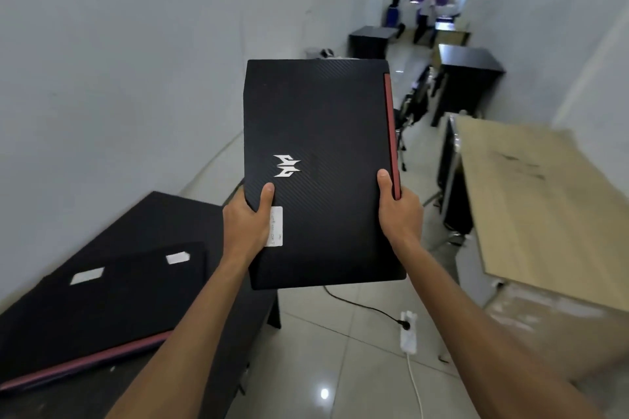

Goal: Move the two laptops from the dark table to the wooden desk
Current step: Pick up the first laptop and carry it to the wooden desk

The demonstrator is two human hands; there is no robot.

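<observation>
i saw left hand (pixel 246 219) and right hand (pixel 398 206) gripping closed black laptop (pixel 316 153) by its side edges, thumbs on lid, held in air between dark table (pixel 190 214) and wooden desk (pixel 544 201). second laptop (pixel 112 309) lay flat on dark table, near its front edge. power strip (pixel 408 332) on floor.
</observation>
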